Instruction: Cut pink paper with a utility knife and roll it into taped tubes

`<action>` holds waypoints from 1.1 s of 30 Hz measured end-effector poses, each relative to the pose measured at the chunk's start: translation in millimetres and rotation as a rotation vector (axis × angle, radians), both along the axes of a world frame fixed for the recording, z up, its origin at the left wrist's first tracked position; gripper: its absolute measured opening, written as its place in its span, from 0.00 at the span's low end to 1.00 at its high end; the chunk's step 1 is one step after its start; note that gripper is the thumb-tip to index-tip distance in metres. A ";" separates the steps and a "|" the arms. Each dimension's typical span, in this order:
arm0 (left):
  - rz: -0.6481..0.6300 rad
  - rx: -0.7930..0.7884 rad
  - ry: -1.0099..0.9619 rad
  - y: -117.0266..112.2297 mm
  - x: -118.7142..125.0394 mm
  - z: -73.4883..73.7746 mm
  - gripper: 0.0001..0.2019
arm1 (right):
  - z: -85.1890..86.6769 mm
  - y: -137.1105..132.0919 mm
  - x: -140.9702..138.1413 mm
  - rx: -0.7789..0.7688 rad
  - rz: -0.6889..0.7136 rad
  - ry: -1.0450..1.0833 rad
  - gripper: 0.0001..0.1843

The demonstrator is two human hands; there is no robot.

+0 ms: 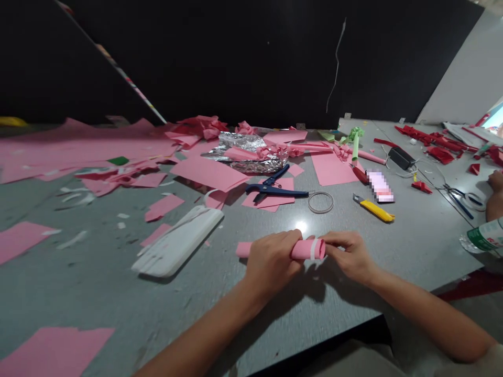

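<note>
Both of my hands hold a rolled pink paper tube just above the grey table. My left hand is wrapped round the middle of the roll, and the roll's left end sticks out past it. My right hand pinches the right end, where a strip of white tape circles the roll.
Blue scissors, a clear tape ring and a yellow utility knife lie beyond my hands. Pink paper sheets, crumpled foil and a white pouch lie to the left. Another person's hand and a bottle are at the right edge.
</note>
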State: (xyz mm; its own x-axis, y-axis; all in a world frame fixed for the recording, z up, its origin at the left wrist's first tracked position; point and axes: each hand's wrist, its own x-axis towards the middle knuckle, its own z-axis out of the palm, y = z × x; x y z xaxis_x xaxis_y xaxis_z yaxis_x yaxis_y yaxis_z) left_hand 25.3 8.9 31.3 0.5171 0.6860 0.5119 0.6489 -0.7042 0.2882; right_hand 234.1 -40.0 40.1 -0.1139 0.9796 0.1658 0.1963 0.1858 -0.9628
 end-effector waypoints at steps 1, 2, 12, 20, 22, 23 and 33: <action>0.010 -0.023 -0.011 -0.5 0.3 0.7 0.16 | 1.4 -2.1 -1.3 -0.038 0.003 0.012 0.12; 0.019 -0.044 -0.020 -0.9 0.8 1.6 0.17 | 2.6 -4.1 -2.8 -0.070 0.004 0.025 0.13; 0.110 -0.058 0.024 0.9 1.4 0.5 0.09 | 3.5 -21.1 -26.6 -0.260 0.011 0.247 0.24; 0.149 0.045 0.118 4.8 0.4 5.1 0.14 | 4.6 -20.2 -39.7 -0.285 -0.051 0.331 0.25; 0.158 0.072 0.132 5.7 0.2 6.2 0.15 | 4.5 -19.2 -41.5 -0.301 -0.060 0.346 0.24; 0.158 0.078 0.140 6.0 0.0 6.5 0.14 | 4.4 -18.8 -42.2 -0.309 -0.062 0.351 0.24; 0.203 0.172 0.242 6.9 -2.2 5.6 0.07 | 3.9 -16.3 -47.6 -0.359 -0.104 0.411 0.22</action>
State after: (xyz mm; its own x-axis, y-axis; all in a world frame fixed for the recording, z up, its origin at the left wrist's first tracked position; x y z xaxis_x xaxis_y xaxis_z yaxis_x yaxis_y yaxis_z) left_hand 23.1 15.7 37.0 0.4998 0.7016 0.5078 0.8154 -0.5789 -0.0027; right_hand 186.4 -56.3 43.9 -0.0096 0.9853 -0.1707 -0.2094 -0.1689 -0.9631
